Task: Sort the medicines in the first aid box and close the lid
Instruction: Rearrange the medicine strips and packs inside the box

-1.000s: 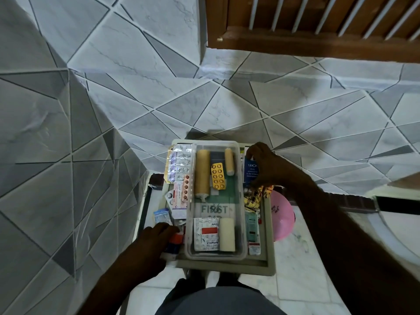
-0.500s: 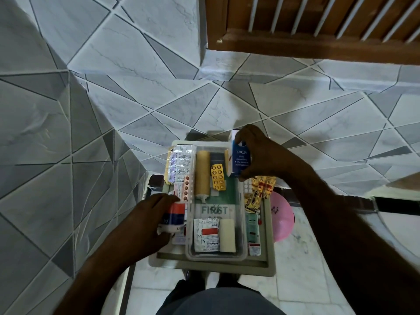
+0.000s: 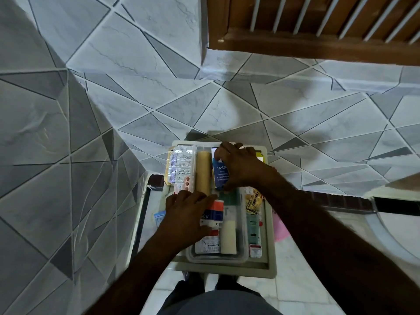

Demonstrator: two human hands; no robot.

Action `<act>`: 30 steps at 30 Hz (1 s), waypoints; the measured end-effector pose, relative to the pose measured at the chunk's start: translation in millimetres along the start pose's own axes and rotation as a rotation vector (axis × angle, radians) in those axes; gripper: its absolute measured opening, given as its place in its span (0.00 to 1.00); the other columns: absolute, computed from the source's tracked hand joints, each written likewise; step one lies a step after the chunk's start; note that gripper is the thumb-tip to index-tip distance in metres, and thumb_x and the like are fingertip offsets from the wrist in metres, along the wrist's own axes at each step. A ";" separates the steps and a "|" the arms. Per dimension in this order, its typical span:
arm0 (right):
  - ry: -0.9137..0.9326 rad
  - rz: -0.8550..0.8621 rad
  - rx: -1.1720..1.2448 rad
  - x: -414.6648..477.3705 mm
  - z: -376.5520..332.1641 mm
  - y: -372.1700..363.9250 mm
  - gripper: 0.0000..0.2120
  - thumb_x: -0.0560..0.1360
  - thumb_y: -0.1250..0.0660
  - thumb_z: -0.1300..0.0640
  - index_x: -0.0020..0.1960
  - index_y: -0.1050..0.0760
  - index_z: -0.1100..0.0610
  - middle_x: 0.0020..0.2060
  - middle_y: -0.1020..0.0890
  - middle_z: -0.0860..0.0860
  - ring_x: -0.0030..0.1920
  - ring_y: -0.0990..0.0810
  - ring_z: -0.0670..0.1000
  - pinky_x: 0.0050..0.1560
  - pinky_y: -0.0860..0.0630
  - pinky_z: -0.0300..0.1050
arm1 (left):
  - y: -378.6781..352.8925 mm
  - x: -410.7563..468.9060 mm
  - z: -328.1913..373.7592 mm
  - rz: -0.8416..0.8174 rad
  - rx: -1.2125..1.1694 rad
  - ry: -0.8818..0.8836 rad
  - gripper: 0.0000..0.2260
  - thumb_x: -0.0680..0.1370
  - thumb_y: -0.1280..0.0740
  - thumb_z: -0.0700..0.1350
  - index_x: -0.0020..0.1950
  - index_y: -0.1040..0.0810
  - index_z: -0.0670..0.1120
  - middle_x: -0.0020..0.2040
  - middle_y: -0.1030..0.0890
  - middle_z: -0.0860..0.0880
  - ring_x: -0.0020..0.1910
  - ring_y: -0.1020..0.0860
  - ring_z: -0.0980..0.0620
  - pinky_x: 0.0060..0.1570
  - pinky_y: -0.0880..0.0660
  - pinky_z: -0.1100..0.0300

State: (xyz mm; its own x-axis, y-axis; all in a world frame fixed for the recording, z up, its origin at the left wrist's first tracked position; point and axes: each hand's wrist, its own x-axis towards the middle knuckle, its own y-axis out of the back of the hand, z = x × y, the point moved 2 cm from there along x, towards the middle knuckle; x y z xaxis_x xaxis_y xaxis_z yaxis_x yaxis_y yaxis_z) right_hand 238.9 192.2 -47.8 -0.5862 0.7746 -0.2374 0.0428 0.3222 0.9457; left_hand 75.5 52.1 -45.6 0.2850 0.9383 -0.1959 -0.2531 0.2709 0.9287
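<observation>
The open first aid box (image 3: 271, 267) lies in front of me with a clear inner tray (image 3: 216, 258) in its middle. My right hand (image 3: 241, 167) presses a blue medicine carton (image 3: 219, 176) flat into the tray's far end. My left hand (image 3: 184, 212) holds a small white, orange and blue box (image 3: 214, 212) over the tray's middle. A tan bandage roll (image 3: 203, 171) lies left of the blue carton. A white roll (image 3: 228, 237) and a white medicine pack (image 3: 208, 246) sit at the tray's near end. Blister strips (image 3: 181, 164) fill the left side.
Yellow sachets (image 3: 253, 202) and a long green-white pack (image 3: 253, 233) lie along the box's right side. A pink object (image 3: 280, 228) sits just right of the box. Tiled walls rise to the left and behind. A wooden frame (image 3: 318, 46) hangs above.
My right hand brought the blue carton down from above the box into the tray's far end. My left hand carried the small white-orange box rightward over the tray.
</observation>
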 end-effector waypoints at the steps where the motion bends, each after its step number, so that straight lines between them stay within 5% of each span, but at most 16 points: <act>1: -0.003 -0.008 -0.005 1.5 -0.1 -1.9 0.44 0.57 0.21 0.41 0.66 0.38 0.48 0.69 0.37 0.52 0.67 0.34 0.57 0.65 0.37 0.59 | -2.6 1.9 0.4 -0.007 0.001 0.002 0.34 0.70 0.31 0.60 0.73 0.37 0.57 0.70 0.29 0.52 0.69 0.34 0.46 0.67 0.43 0.46; 21: -0.026 -0.051 -0.036 6.9 0.8 -13.1 0.43 0.63 0.26 0.36 0.71 0.39 0.50 0.74 0.37 0.54 0.74 0.41 0.58 0.73 0.50 0.59 | -18.8 15.6 5.7 -0.001 -0.094 0.058 0.34 0.73 0.33 0.59 0.76 0.43 0.57 0.72 0.31 0.54 0.69 0.34 0.48 0.69 0.46 0.49; 26: -0.108 0.067 0.302 5.8 3.1 11.1 0.32 0.69 0.26 0.45 0.68 0.35 0.51 0.67 0.27 0.53 0.65 0.27 0.56 0.64 0.30 0.57 | -16.5 26.3 9.5 0.015 -0.119 0.041 0.32 0.73 0.32 0.57 0.75 0.39 0.55 0.72 0.31 0.53 0.69 0.33 0.47 0.70 0.45 0.48; 30: -0.176 0.189 0.442 -2.8 7.3 21.0 0.26 0.71 0.27 0.49 0.66 0.32 0.51 0.64 0.24 0.53 0.61 0.25 0.53 0.57 0.26 0.49 | -19.0 33.2 13.1 0.085 -0.109 0.023 0.32 0.72 0.30 0.56 0.74 0.36 0.54 0.71 0.32 0.47 0.68 0.33 0.43 0.67 0.39 0.45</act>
State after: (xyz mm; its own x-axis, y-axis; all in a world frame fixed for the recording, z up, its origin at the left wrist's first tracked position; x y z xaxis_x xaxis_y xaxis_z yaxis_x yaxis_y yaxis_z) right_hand 247.4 200.8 -28.8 -0.3913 0.9093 -0.1416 0.4953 0.3378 0.8004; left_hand 101.9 75.2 -65.6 0.2376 0.9631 -0.1266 -0.3750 0.2112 0.9027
